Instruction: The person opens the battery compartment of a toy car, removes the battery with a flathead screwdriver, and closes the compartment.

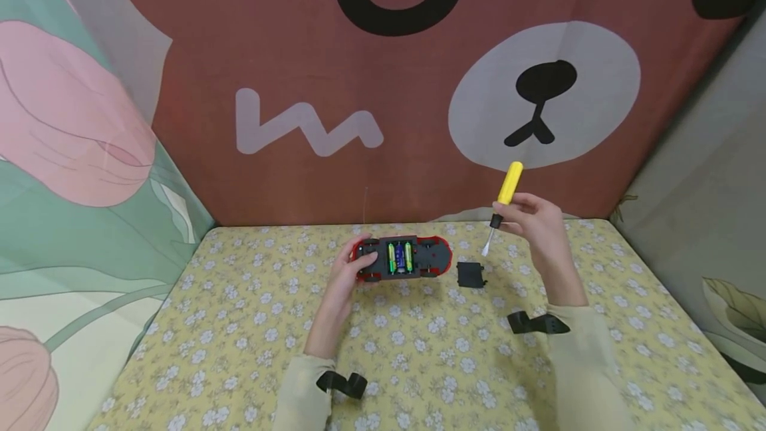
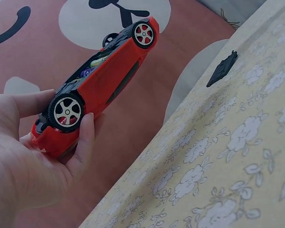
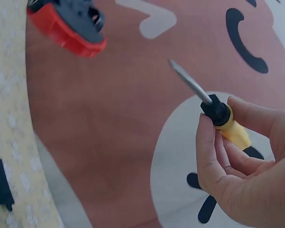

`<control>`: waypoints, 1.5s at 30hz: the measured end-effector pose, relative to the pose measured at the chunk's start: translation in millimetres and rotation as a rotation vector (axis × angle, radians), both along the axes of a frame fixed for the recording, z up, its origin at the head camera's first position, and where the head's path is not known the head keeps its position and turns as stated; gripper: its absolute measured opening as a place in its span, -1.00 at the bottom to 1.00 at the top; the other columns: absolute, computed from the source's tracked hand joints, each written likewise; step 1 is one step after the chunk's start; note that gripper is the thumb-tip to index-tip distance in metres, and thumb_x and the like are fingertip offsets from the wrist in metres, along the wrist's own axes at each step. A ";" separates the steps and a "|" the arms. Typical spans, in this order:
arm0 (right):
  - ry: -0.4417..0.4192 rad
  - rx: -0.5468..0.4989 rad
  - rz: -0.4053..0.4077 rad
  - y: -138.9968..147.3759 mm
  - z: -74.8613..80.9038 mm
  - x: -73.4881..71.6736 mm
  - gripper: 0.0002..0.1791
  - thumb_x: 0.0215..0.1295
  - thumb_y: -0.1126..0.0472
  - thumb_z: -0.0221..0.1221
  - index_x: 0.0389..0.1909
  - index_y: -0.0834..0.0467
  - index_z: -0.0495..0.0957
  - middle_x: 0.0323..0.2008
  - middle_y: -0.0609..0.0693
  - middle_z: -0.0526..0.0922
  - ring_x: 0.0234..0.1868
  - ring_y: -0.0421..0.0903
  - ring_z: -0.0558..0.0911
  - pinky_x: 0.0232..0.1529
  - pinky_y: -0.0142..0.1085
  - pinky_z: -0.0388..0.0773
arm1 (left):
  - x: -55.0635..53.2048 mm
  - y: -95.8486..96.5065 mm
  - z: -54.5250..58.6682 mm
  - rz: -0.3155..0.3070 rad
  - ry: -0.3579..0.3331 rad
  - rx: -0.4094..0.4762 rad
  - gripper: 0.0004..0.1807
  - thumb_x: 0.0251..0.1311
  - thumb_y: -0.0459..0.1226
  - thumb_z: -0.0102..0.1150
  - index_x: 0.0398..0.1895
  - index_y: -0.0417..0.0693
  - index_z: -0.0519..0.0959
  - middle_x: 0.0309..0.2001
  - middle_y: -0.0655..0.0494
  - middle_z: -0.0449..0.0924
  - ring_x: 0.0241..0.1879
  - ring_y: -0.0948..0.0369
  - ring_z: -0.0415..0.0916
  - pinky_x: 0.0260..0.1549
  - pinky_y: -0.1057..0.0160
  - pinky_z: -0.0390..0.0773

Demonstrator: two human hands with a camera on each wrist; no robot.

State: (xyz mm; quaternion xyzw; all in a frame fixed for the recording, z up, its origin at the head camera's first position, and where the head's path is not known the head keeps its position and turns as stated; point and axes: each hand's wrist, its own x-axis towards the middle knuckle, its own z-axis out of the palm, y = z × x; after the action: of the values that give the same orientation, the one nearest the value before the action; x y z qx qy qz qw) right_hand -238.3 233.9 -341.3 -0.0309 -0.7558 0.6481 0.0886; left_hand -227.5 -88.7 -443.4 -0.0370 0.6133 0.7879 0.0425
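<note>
My left hand (image 1: 344,278) grips the rear or front end of a red toy car (image 2: 109,76), turned so its black underside faces me in the head view. Several green and blue batteries (image 1: 400,257) sit in the open compartment of the underside. In the left wrist view the thumb and fingers hold the car around one wheel (image 2: 66,112). Off to the right, my right hand (image 1: 541,228) pinches a screwdriver (image 3: 192,85) with a yellow handle and black collar. Its metal tip points down, apart from the car. A black battery cover (image 1: 471,275) lies on the table between them.
The table is covered by a yellow flowered cloth (image 1: 251,351). Behind it hangs a brown curtain (image 1: 299,185) with a cartoon animal print. A patterned drape (image 1: 72,118) stands at the left and a grey one (image 1: 706,185) at the right. Black straps circle both sleeves.
</note>
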 end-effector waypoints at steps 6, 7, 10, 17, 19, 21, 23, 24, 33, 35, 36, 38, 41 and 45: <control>0.049 -0.132 0.049 -12.2 9.8 5.5 -0.60 0.37 0.21 0.37 0.06 0.35 0.49 -0.31 -0.13 0.66 -0.33 -0.28 0.73 -0.20 -0.43 0.70 | -0.4 0.9 0.0 -0.005 0.004 -0.008 -0.42 0.36 -0.32 0.23 0.45 -0.07 0.45 0.35 -0.18 0.41 -0.08 0.07 0.62 -0.38 0.23 0.69; 0.055 -0.151 0.053 -14.4 11.0 5.9 -0.60 0.37 0.22 0.36 0.06 0.35 0.49 -0.31 -0.13 0.67 -0.32 -0.28 0.74 -0.19 -0.43 0.70 | -0.5 0.9 -0.2 -0.005 0.003 -0.010 -0.43 0.36 -0.31 0.23 0.44 -0.05 0.46 0.35 -0.18 0.41 -0.08 0.06 0.62 -0.38 0.23 0.69; 0.070 -0.181 0.074 -20.9 12.5 6.2 -0.56 0.38 0.25 0.35 0.11 0.40 0.46 -0.29 -0.13 0.69 -0.28 -0.27 0.74 -0.16 -0.41 0.70 | -1.1 0.8 -0.4 -0.005 -0.001 -0.013 -0.45 0.36 -0.31 0.24 0.42 -0.02 0.48 0.34 -0.17 0.41 -0.08 0.06 0.62 -0.37 0.22 0.70; 0.076 -0.205 0.106 -39.4 10.8 5.1 -0.52 0.40 0.26 0.33 0.16 0.43 0.42 -0.26 -0.13 0.71 -0.23 -0.25 0.75 -0.11 -0.37 0.71 | -2.4 0.5 -1.0 -0.010 -0.004 -0.016 -0.42 0.36 -0.31 0.24 0.44 -0.05 0.44 0.36 -0.18 0.40 -0.06 0.03 0.62 -0.34 0.21 0.70; 0.075 -0.204 0.117 -44.5 8.6 4.4 -0.54 0.40 0.27 0.33 0.16 0.44 0.42 -0.26 -0.13 0.72 -0.22 -0.24 0.75 -0.10 -0.35 0.71 | -2.5 0.7 -1.0 -0.016 -0.005 -0.018 -0.42 0.36 -0.30 0.24 0.45 -0.04 0.44 0.37 -0.18 0.39 -0.04 0.02 0.62 -0.33 0.20 0.71; 0.073 -0.196 0.126 -49.4 6.4 4.3 -0.53 0.39 0.28 0.33 0.16 0.45 0.41 -0.25 -0.13 0.71 -0.22 -0.24 0.75 -0.09 -0.32 0.72 | -2.5 0.9 -1.3 -0.018 -0.007 -0.020 -0.42 0.36 -0.30 0.24 0.45 -0.02 0.44 0.38 -0.18 0.39 -0.02 0.00 0.62 -0.32 0.20 0.72; 0.069 -0.187 0.131 -53.3 4.0 3.9 -0.52 0.40 0.28 0.32 0.17 0.47 0.41 -0.25 -0.12 0.71 -0.22 -0.24 0.75 -0.07 -0.29 0.72 | -2.5 1.0 -1.6 -0.019 -0.007 -0.020 -0.43 0.36 -0.30 0.24 0.44 -0.01 0.45 0.38 -0.18 0.39 -0.02 0.00 0.62 -0.32 0.19 0.72; 0.066 -0.182 0.131 -54.7 2.8 3.7 -0.51 0.40 0.28 0.32 0.17 0.48 0.40 -0.24 -0.11 0.70 -0.21 -0.24 0.75 -0.07 -0.28 0.72 | -2.4 1.1 -1.8 -0.020 -0.006 -0.019 -0.43 0.36 -0.30 0.24 0.44 -0.01 0.45 0.38 -0.18 0.39 -0.02 0.00 0.62 -0.32 0.19 0.72; 0.049 -0.172 0.129 -65.7 -3.6 1.5 -0.55 0.40 0.30 0.32 0.17 0.43 0.43 -0.20 -0.07 0.69 -0.21 -0.25 0.76 -0.05 -0.22 0.73 | -2.3 1.6 -2.0 -0.015 -0.002 -0.019 -0.42 0.37 -0.30 0.23 0.45 -0.02 0.44 0.35 -0.19 0.41 -0.05 0.04 0.63 -0.33 0.21 0.71; 0.053 -0.163 0.135 -69.0 -5.5 1.1 -0.55 0.41 0.30 0.31 0.17 0.44 0.43 -0.19 -0.05 0.69 -0.21 -0.25 0.76 -0.07 -0.24 0.73 | -2.5 1.7 -2.0 -0.014 -0.005 -0.022 -0.43 0.37 -0.29 0.23 0.45 -0.01 0.45 0.36 -0.19 0.40 -0.02 0.01 0.62 -0.32 0.21 0.72; 0.053 -0.157 0.139 -70.7 -6.6 1.1 -0.55 0.41 0.30 0.31 0.17 0.44 0.43 -0.17 -0.02 0.69 -0.21 -0.25 0.76 -0.07 -0.24 0.73 | -2.4 1.8 -1.9 -0.012 -0.007 -0.023 -0.44 0.37 -0.29 0.23 0.44 0.00 0.46 0.37 -0.18 0.39 -0.01 0.00 0.61 -0.32 0.21 0.72; 0.051 -0.134 0.142 -74.2 -9.1 1.2 -0.54 0.41 0.28 0.32 0.18 0.44 0.44 -0.14 0.03 0.69 -0.21 -0.25 0.76 -0.08 -0.27 0.73 | -2.2 1.8 -1.8 -0.012 -0.010 -0.023 -0.45 0.37 -0.29 0.23 0.43 0.00 0.47 0.38 -0.17 0.38 0.01 -0.02 0.60 -0.32 0.20 0.72; 0.043 -0.108 0.142 -79.9 -12.9 1.5 -0.54 0.41 0.26 0.32 0.19 0.42 0.46 -0.07 0.15 0.69 -0.20 -0.25 0.76 -0.04 -0.22 0.72 | -1.8 1.9 -1.3 -0.015 -0.014 -0.021 -0.45 0.37 -0.29 0.23 0.43 -0.01 0.47 0.39 -0.16 0.37 0.02 -0.03 0.59 -0.33 0.20 0.73; 0.037 -0.091 0.143 -87.4 -16.9 3.6 -0.56 0.41 0.26 0.33 0.17 0.39 0.48 0.00 0.25 0.70 -0.19 -0.23 0.76 0.02 -0.16 0.71 | -1.6 1.8 -1.9 -0.020 -0.007 -0.021 -0.44 0.36 -0.29 0.24 0.44 -0.04 0.45 0.38 -0.17 0.38 0.01 -0.02 0.59 -0.33 0.19 0.73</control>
State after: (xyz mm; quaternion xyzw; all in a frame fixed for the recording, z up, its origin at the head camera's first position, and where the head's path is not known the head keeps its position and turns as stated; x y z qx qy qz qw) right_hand -234.7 146.4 -358.1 0.0313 -0.7239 0.6870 0.0544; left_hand -229.1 -86.9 -445.3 -0.0340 0.6216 0.7808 0.0522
